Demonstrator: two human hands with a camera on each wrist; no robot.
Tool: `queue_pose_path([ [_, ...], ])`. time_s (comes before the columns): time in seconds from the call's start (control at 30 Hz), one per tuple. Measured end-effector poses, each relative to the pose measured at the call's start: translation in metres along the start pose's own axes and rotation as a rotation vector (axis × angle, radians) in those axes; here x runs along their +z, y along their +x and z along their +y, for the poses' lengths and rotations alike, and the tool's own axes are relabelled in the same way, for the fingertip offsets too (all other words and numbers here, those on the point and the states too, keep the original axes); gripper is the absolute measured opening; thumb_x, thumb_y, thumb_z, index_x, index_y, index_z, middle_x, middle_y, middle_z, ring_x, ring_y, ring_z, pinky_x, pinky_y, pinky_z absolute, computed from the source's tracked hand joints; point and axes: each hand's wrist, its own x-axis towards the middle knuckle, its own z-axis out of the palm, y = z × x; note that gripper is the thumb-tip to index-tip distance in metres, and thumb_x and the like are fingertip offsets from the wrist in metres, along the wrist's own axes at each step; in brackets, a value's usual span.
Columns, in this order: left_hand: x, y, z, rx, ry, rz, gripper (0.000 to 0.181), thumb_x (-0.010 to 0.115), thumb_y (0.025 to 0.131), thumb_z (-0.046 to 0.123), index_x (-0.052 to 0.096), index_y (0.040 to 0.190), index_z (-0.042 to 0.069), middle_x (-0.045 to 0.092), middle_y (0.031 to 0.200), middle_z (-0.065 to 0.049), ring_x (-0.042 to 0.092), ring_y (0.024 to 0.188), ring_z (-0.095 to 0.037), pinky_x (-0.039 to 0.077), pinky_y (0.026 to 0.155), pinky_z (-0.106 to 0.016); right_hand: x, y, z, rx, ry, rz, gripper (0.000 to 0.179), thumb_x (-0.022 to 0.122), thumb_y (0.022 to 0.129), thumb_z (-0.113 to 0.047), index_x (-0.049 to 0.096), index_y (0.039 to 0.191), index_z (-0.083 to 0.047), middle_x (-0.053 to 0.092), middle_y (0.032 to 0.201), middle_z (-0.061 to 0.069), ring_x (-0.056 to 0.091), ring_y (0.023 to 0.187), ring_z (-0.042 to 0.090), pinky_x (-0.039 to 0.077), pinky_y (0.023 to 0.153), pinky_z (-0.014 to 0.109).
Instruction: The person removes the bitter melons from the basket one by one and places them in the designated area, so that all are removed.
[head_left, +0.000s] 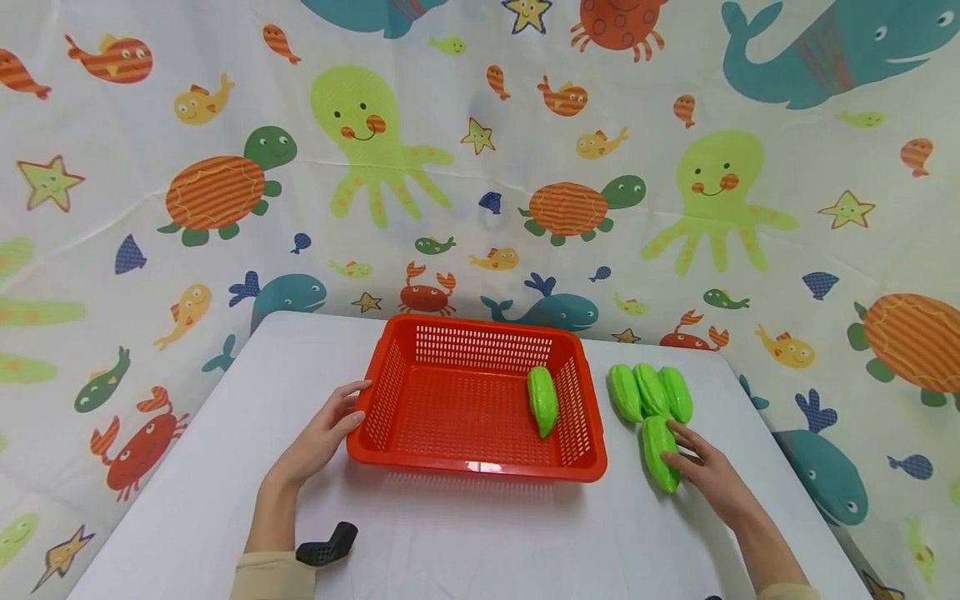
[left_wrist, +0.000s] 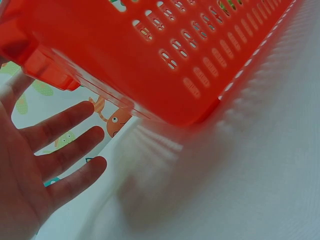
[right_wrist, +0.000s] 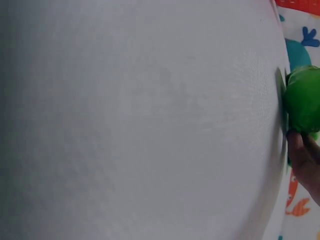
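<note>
The left hand [head_left: 334,421] is at the left rim of a red plastic basket [head_left: 480,469], thumb and fingertips touching the edge. In the left wrist view its fingers [left_wrist: 70,160] spread out below the rim. A green ridged fruit [head_left: 543,402], like a star fruit, lies in the basket's right part. Over the right side of a similar green star fruit [head_left: 657,462] on the table, the right hand [head_left: 708,475] rests its thumb and fingertips. The right wrist view shows only part of this fruit [right_wrist: 304,100] and a bit of the hand [right_wrist: 306,165].
Three more green star fruits [head_left: 649,390] lie side by side behind the one at the right hand. A black angled object [head_left: 330,546] shows by the left wrist. Behind the white table [head_left: 450,550] hangs a cloth [head_left: 465,250] printed with sea animals.
</note>
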Motion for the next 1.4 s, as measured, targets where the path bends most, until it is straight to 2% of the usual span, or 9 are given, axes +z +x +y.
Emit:
queue_pose_path([
  [0.3, 0.0, -0.001, 0.0, 0.003, -0.006, -0.007, 0.056, 0.056, 0.098, 0.034, 0.034, 0.149, 0.026, 0.04, 0.145, -0.016, 0.042, 0.13, -0.039, 0.05, 0.095, -0.05, -0.003, 0.0, -0.002, -0.013, -0.032, 0.001, 0.081, 0.057, 0.096, -0.047, 0.017, 0.157, -0.012, 0.02, 0.157, 0.026, 0.018, 0.142, 0.048, 0.025, 0.11, 0.063],
  [0.47, 0.0, -0.001, 0.0, -0.001, -0.005, -0.007, 0.056, 0.056, 0.098, 0.035, 0.034, 0.149, 0.026, 0.04, 0.146, -0.015, 0.042, 0.131, -0.038, 0.049, 0.096, -0.051, -0.006, -0.001, -0.002, -0.002, -0.009, 0.0, 0.08, 0.059, 0.096, -0.046, 0.02, 0.156, -0.01, 0.02, 0.157, 0.024, 0.018, 0.142, 0.048, 0.025, 0.111, 0.062],
  [0.83, 0.0, 0.0, -0.001, 0.013, -0.001, -0.003, 0.055, 0.055, 0.099, 0.034, 0.033, 0.149, 0.026, 0.04, 0.146, -0.016, 0.043, 0.13, -0.038, 0.049, 0.096, -0.051, -0.006, 0.001, 0.001, 0.011, 0.023, -0.031, 0.082, 0.06, 0.094, -0.047, 0.021, 0.155, -0.01, 0.018, 0.157, 0.024, 0.017, 0.143, 0.047, 0.03, 0.11, 0.058],
  [0.97, -0.001, 0.001, -0.001, 0.018, -0.006, -0.008, 0.055, 0.055, 0.099, 0.034, 0.033, 0.149, 0.026, 0.04, 0.145, -0.016, 0.043, 0.13, -0.038, 0.049, 0.096, -0.051, -0.011, -0.001, -0.001, 0.003, -0.021, -0.03, 0.08, 0.055, 0.096, -0.05, 0.02, 0.155, -0.009, 0.02, 0.157, 0.024, 0.02, 0.141, 0.047, 0.032, 0.108, 0.06],
  [1.2, -0.001, 0.002, -0.001, 0.009, -0.005, -0.008, 0.056, 0.055, 0.099, 0.036, 0.033, 0.149, 0.026, 0.04, 0.146, -0.016, 0.042, 0.131, -0.038, 0.048, 0.097, -0.052, -0.025, -0.004, -0.013, -0.051, -0.07, 0.028, 0.077, 0.05, 0.1, -0.047, 0.017, 0.155, -0.006, 0.02, 0.157, 0.025, 0.018, 0.142, 0.048, 0.027, 0.108, 0.064],
  [1.4, -0.002, 0.002, -0.001, 0.006, -0.006, -0.009, 0.056, 0.055, 0.099, 0.036, 0.032, 0.149, 0.026, 0.04, 0.145, -0.016, 0.042, 0.13, -0.038, 0.047, 0.097, -0.053, -0.03, -0.004, -0.031, -0.069, -0.058, 0.095, 0.084, 0.052, 0.096, -0.055, 0.015, 0.157, -0.009, 0.019, 0.158, 0.024, 0.018, 0.143, 0.046, 0.025, 0.108, 0.066],
])
